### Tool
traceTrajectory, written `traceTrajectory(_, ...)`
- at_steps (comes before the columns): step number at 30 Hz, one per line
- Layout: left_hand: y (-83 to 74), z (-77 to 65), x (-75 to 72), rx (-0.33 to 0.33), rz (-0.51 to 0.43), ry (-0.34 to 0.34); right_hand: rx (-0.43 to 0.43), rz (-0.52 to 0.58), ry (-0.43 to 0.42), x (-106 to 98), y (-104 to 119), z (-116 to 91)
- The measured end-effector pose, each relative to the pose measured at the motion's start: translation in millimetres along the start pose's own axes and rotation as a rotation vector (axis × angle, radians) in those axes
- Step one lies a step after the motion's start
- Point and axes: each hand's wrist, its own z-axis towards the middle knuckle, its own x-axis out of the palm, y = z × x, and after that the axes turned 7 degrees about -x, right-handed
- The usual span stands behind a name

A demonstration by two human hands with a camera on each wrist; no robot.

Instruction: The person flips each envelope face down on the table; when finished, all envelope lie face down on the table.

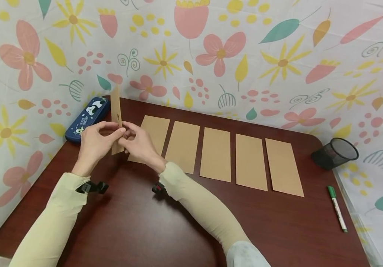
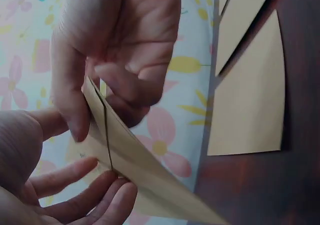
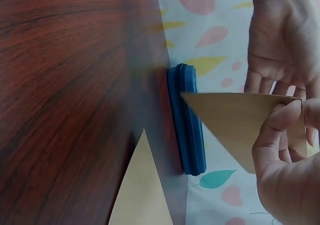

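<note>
A brown kraft-paper envelope (image 1: 115,105) stands upright between my two hands, seen nearly edge-on in the head view, with a small dark mark on its face. My left hand (image 1: 97,142) pinches it from the left. From the other side, my right hand (image 1: 141,144) grips its edge, thumb and fingertips close to the left hand's. A dark line, like a flap edge, crosses the envelope (image 2: 135,160) in the left wrist view, right by the fingertips. More matching brown envelopes (image 1: 182,146) lie in a row on the table to the right of the hands.
The dark wooden table (image 1: 128,222) meets a flowered cloth at its back and sides. A blue pencil case (image 1: 88,118) with panda pictures is at the back left. To the right are a black mesh pen cup (image 1: 333,154), tipped over, and a green-capped marker (image 1: 337,209).
</note>
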Motion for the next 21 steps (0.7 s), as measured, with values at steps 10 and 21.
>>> traceTrajectory(10, -11.7, -10.0, 2.0, 0.014, -0.006, -0.152, -0.102, -0.055, 0.085, 3, 1, 0)
traceTrajectory(21, -12.1, -3.8, -3.0, -0.111, -0.129, -0.349, -0.091, -0.238, 0.045, 0, -8, 12)
